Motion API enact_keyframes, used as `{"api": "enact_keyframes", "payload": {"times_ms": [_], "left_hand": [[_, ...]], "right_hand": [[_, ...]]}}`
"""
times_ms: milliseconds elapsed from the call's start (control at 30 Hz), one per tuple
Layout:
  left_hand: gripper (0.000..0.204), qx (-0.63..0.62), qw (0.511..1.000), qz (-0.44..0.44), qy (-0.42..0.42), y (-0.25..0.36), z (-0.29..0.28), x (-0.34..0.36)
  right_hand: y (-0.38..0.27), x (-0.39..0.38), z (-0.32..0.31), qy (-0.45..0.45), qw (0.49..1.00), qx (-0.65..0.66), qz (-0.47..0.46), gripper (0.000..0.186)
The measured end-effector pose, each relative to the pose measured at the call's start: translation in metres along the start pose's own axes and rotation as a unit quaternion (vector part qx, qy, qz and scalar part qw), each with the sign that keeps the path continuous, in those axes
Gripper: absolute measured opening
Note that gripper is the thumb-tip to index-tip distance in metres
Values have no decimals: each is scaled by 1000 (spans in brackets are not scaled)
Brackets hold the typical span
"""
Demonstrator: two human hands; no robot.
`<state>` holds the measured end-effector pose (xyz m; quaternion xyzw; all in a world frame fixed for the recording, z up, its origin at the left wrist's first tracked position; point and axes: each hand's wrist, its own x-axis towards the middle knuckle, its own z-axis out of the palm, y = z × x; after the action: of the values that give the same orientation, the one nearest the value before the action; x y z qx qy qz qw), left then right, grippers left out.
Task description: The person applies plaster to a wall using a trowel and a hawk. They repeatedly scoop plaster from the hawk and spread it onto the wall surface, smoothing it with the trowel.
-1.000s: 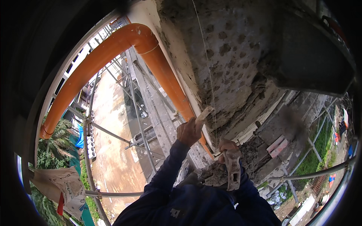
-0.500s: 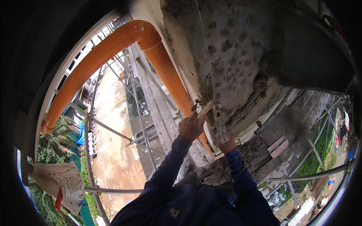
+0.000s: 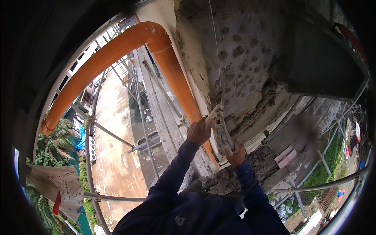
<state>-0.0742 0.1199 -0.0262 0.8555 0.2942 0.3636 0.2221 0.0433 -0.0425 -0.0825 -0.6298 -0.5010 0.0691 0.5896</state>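
Two grips at rough wall (image 3: 244,58) | left hand (image 3: 199,131) clenched around pale strip (image 3: 214,113) | right hand (image 3: 236,154) wrapped around mortar-caked tool (image 3: 223,134) | best held steady, clear of string (image 3: 216,47)

Free room: under the bend of the orange pipe (image 3: 170,70); crossed by scaffold poles (image 3: 113,134);
Wall (image 3: 250,66): solid, pipe's right;
String (image 3: 216,51): in the way, pipe's right

From the person's head, a wide fisheye view looks steeply down: dark blue fabric sleeves (image 3: 172,172) nearest, bare hands (image 3: 199,131) just beyond, brown flat ground (image 3: 113,145) far beneath them.
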Motion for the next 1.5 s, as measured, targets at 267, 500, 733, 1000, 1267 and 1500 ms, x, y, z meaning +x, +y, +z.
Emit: {"api": "enact_keyframes", "payload": {"times_ms": [267,500,733,1000,1267,1500], "left_hand": [[38,-23,1000,10,4,-2,3,0],[42,-54,998,-34,-15,-7,5,-3],[44,-80,997,-21,-12,-20,13,-8],[41,-59,995,-74,-37,-15,9,1],[41,-83,993,-80,-36,-20,13,-1],[42,-91,991,-77,-52,-22,20,1]], "right_hand": [[26,-2,1,43,988,45,-140,54],[9,-19,-3,23,984,151,-89,60],[40,9,-2,-66,996,45,40,54],[-4,7,-13,-42,915,270,-298,51],[21,-6,0,-5,998,62,-33,52],[52,18,4,-65,993,103,3,44]]}}
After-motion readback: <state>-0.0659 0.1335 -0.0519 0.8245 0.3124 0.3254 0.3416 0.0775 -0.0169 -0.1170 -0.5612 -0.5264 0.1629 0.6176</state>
